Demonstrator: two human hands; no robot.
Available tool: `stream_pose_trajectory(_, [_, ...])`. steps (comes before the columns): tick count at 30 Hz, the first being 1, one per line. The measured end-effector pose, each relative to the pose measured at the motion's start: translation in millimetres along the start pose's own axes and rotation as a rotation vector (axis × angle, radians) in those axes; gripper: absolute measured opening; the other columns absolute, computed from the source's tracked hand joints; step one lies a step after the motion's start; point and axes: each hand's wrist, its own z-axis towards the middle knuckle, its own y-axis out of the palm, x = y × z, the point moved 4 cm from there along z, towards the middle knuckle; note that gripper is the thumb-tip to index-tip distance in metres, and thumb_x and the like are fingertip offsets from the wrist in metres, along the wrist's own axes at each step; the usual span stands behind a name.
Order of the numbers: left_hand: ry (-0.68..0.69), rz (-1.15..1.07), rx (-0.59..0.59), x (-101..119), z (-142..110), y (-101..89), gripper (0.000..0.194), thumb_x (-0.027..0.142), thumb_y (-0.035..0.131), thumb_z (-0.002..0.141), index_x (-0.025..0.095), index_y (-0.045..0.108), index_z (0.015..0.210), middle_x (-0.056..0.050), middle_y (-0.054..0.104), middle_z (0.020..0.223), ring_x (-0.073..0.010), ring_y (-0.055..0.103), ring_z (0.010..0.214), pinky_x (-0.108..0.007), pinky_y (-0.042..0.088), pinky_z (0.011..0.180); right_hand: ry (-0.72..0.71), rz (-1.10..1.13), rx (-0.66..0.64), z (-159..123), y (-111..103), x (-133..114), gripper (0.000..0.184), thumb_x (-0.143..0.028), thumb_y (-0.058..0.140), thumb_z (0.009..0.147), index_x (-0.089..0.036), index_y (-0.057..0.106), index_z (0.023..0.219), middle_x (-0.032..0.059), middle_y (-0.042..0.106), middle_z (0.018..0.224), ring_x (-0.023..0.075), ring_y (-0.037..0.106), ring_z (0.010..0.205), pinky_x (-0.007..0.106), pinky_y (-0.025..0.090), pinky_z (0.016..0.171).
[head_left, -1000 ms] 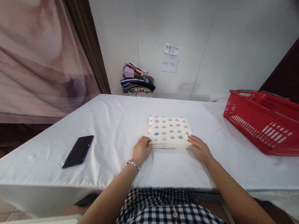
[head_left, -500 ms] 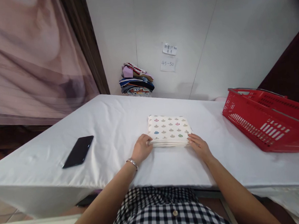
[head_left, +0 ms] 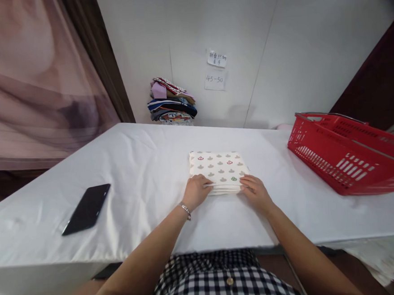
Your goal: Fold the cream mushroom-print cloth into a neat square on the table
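Note:
A folded cream cloth (head_left: 217, 166) with rows of grey motifs and a few red and green ones lies flat on the white-covered table (head_left: 144, 169). Its layered folds show along the near edge. My left hand (head_left: 196, 191) grips that near edge left of the middle, fingers closed over the top fold. At the near right corner, my right hand (head_left: 256, 193) has the cloth's edge between thumb and fingers. The left thumb is partly hidden.
A black phone or tablet (head_left: 86, 209) lies on the table at left. On the right stands a red plastic basket (head_left: 339, 155). Behind the table is a pile of folded fabrics (head_left: 172, 102) against a wall with two paper notes (head_left: 215, 80). A pink curtain (head_left: 33, 78) hangs at left.
My left hand has moved right along the cloth's near edge, from the corner toward the middle. My right hand stays at the right corner. The camera view has shifted slightly.

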Motion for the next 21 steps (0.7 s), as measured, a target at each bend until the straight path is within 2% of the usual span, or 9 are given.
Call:
stream_pose_trajectory(5, [-0.014,-0.030,0.043,-3.4,-0.9,2.1,0.007,0.019,0.061,0.076,0.023,0.067,0.076,0.001,0.065,0.084,-0.0180,0.056,0.088,-0.035,0.038,0.083,0.018,0.039,0.017,5.7,4.2,-2.3,0.019,-0.024,0.054,0.079,-0.024,0.069,0.091,0.0063,0.067,0.098,0.0237,0.058,0.100,0.043,0.044,0.091])
stream_pose_trajectory(8, [0.059,-0.018,0.123,-3.9,-5.4,4.3,0.007,0.020,0.060,0.078,0.023,0.067,0.078,0.000,0.064,0.083,-0.0168,0.055,0.086,-0.034,0.037,0.083,0.032,0.022,0.037,4.9,6.2,-2.4,0.016,-0.023,0.053,0.080,-0.023,0.068,0.086,0.0054,0.068,0.093,0.0234,0.058,0.098,0.046,0.040,0.093])
stream_pose_trajectory(13, [0.209,0.023,0.197,-1.7,-12.6,4.5,0.010,0.021,0.056,0.083,0.023,0.066,0.082,-0.001,0.062,0.085,-0.0163,0.054,0.085,-0.034,0.037,0.081,-0.011,-0.024,0.079,-2.3,1.2,-8.6,0.017,-0.022,0.048,0.086,-0.023,0.063,0.092,0.0041,0.066,0.098,0.0206,0.057,0.101,0.049,0.030,0.103])
stream_pose_trajectory(21, [0.373,0.098,0.167,2.0,-18.5,1.9,0.018,0.022,0.047,0.089,0.022,0.065,0.086,-0.003,0.061,0.085,-0.0169,0.052,0.084,-0.034,0.039,0.078,-0.172,-0.088,0.078,-7.7,-8.2,-14.1,0.018,-0.018,0.048,0.087,-0.022,0.064,0.095,0.0050,0.066,0.099,0.0203,0.056,0.101,0.047,0.035,0.099])
